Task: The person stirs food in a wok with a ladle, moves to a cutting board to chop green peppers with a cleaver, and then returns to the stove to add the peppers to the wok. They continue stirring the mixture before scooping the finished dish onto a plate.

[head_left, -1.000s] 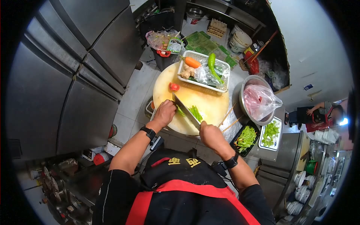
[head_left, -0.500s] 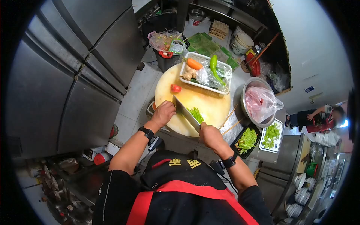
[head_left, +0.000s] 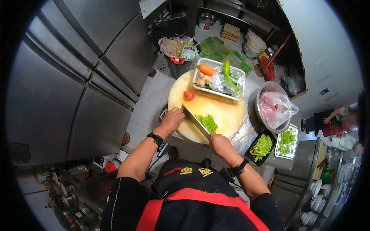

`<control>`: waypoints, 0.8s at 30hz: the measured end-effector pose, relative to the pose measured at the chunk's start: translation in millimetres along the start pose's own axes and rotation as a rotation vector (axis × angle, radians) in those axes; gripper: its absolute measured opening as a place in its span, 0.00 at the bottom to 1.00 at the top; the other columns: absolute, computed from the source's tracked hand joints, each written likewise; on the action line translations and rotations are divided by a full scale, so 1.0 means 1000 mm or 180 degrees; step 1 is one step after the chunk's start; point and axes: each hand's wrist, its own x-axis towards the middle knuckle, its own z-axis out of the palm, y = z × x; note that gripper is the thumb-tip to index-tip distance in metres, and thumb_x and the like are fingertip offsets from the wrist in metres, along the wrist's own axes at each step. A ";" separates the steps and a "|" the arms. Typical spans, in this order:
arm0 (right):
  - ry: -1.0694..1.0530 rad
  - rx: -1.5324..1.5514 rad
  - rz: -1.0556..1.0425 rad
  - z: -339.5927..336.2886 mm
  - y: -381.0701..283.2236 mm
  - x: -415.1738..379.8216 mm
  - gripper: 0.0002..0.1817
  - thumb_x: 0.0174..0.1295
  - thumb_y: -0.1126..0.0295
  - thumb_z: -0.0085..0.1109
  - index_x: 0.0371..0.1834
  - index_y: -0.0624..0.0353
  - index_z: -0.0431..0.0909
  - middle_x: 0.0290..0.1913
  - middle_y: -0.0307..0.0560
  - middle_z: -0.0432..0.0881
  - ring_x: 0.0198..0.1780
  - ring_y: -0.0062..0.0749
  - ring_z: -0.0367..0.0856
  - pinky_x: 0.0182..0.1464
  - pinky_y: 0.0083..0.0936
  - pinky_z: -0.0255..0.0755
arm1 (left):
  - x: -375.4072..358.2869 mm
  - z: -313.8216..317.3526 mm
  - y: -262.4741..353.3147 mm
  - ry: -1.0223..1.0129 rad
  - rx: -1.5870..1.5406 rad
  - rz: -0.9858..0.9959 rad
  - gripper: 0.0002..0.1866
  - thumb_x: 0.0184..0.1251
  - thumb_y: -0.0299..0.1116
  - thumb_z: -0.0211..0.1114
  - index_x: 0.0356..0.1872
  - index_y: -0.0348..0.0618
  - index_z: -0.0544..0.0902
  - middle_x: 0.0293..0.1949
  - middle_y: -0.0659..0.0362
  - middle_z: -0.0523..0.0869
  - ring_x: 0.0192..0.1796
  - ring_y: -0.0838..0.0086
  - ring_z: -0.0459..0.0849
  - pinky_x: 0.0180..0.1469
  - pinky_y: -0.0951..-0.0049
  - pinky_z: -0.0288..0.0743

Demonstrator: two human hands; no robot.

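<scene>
My right hand (head_left: pixel 219 143) grips the handle of a kitchen knife with a broad blade (head_left: pixel 195 121), which slants across the near side of a round, thick chopping board (head_left: pixel 181 90). Cut green stalks (head_left: pixel 207 122) lie in a small bundle against the blade's far side. My left hand (head_left: pixel 173 118) is at the blade's front end, fingers curled; whether they pinch the blade or something behind it is hidden. A red piece of tomato or pepper (head_left: pixel 189 95) sits farther back on the board.
A white basket (head_left: pixel 219 93) with a carrot, ginger and a green pepper overlaps the board's far edge. To the right stand a metal bowl (head_left: pixel 257 106) with bagged meat, a black tray (head_left: pixel 252 157) and a white tray (head_left: pixel 295 140) of greens. Chopsticks (head_left: pixel 243 134) lie beside the board. Another person (head_left: pixel 329 119) is far right.
My view has shifted, so everything sits slightly to the right and lower. The green stalks look more spread out beside the blade. Both hands keep nearly the same place at the knife.
</scene>
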 end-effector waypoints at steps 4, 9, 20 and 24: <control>-0.0105 -0.0127 0.0053 -0.027 -0.016 -0.004 0.07 0.62 0.73 0.49 0.34 0.68 0.73 0.25 0.67 0.81 0.29 0.63 0.83 0.33 0.52 0.77 | -0.006 0.001 -0.007 0.0045 -0.0107 0.0047 0.02 0.57 0.25 0.62 0.30 0.41 0.82 0.34 0.56 0.79 0.44 0.60 0.79 0.46 0.64 0.77; -0.0042 -0.0012 0.0118 0.009 -0.009 -0.003 0.09 0.64 0.70 0.51 0.33 0.67 0.72 0.25 0.69 0.80 0.29 0.65 0.82 0.34 0.53 0.76 | -0.011 0.000 -0.007 0.0097 -0.0199 -0.0020 0.03 0.55 0.26 0.66 0.29 0.41 0.81 0.34 0.57 0.79 0.44 0.61 0.79 0.45 0.64 0.76; -0.0145 0.0147 0.0201 -0.007 -0.028 -0.004 0.11 0.66 0.69 0.54 0.33 0.68 0.72 0.23 0.68 0.80 0.29 0.65 0.81 0.33 0.54 0.74 | -0.018 -0.008 -0.009 0.0080 0.0064 -0.0001 0.04 0.53 0.29 0.68 0.27 0.44 0.82 0.31 0.60 0.79 0.42 0.64 0.80 0.44 0.64 0.78; -0.0076 0.0358 0.0123 0.012 -0.022 -0.005 0.12 0.66 0.67 0.54 0.34 0.68 0.72 0.24 0.68 0.79 0.28 0.65 0.81 0.33 0.54 0.74 | -0.018 0.000 -0.021 0.0206 -0.0078 0.0124 0.03 0.55 0.28 0.67 0.28 0.44 0.81 0.32 0.58 0.78 0.41 0.62 0.80 0.43 0.64 0.78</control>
